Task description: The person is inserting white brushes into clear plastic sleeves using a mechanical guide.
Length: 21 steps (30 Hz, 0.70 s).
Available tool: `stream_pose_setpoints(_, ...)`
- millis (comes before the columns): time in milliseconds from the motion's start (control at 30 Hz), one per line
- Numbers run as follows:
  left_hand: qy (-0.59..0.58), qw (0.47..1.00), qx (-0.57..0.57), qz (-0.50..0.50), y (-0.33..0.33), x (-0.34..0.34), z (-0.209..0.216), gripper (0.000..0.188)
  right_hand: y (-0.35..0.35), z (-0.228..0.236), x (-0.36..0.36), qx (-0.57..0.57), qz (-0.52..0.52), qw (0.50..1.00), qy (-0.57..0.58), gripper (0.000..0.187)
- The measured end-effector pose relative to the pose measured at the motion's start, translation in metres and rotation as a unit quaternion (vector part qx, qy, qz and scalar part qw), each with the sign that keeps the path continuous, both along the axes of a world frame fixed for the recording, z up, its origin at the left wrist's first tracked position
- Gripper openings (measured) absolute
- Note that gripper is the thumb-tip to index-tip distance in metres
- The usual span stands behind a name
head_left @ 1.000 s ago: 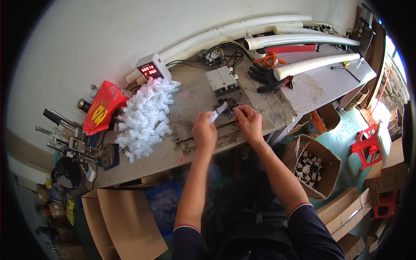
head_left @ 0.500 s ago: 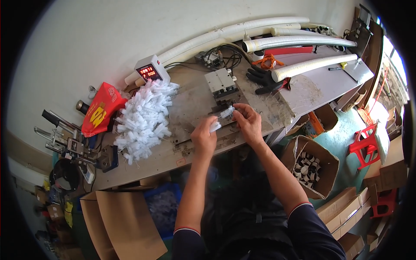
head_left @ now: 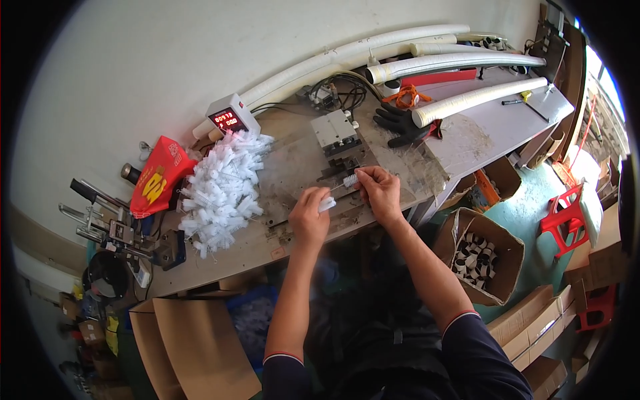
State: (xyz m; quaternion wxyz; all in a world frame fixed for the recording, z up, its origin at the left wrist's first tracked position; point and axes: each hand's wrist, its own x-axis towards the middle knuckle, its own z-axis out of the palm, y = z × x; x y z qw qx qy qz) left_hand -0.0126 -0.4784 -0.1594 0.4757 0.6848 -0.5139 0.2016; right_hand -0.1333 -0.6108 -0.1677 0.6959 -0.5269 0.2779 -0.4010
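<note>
Both my hands are raised over the front of the workbench, close together. Between the fingertips of my right hand (head_left: pixel 380 193) is a small white bristle brush (head_left: pixel 350 180), its bristles pointing toward the left hand. My left hand (head_left: pixel 309 212) is closed around a white piece (head_left: pixel 327 204), mostly covered by the fingers. A thin wire-like stem seems to run between the two hands. Just beyond them stands a small metal fixture (head_left: pixel 335 132) on a metal plate. Left of the hands lies a large heap of similar white brushes (head_left: pixel 223 190).
Behind the heap stand a counter box with a red display (head_left: pixel 230 115) and a red bag (head_left: pixel 160 177). A clamp tool (head_left: pixel 123 230) is at far left. Black gloves (head_left: pixel 400 125) and long white tubes (head_left: pixel 480 100) lie right. Cardboard boxes (head_left: pixel 483 257) stand below.
Both hands have shifted slightly left and lower in the picture, still holding the white pieces. The whole view has tilted a little; the bench things look unchanged.
</note>
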Motion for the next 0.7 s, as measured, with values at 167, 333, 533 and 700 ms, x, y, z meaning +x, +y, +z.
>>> stream_pose_setpoints(167, -0.004, 0.997, 0.074, 0.011, 0.009, 0.002, -0.005, 0.016, -0.001, 0.001, 0.001, -0.013, 0.015, 1.000, 0.010, 0.022)
stream_pose_setpoints(333, 0.043, 0.990, 0.121, 0.057, 0.017, 0.021, -0.012, 0.015, 0.002, 0.003, 0.001, -0.036, 0.007, 0.999, 0.009, 0.022)
stream_pose_setpoints(533, 0.099, 0.983, 0.140, 0.060, 0.007, 0.029, -0.006, 0.018, 0.002, 0.003, 0.002, -0.067, -0.006, 0.997, 0.041, 0.020)
stream_pose_setpoints(700, 0.125, 0.966, 0.218, 0.052, -0.008, 0.036, 0.000, 0.019, 0.002, 0.003, 0.002, -0.065, -0.005, 0.997, 0.051, 0.019)
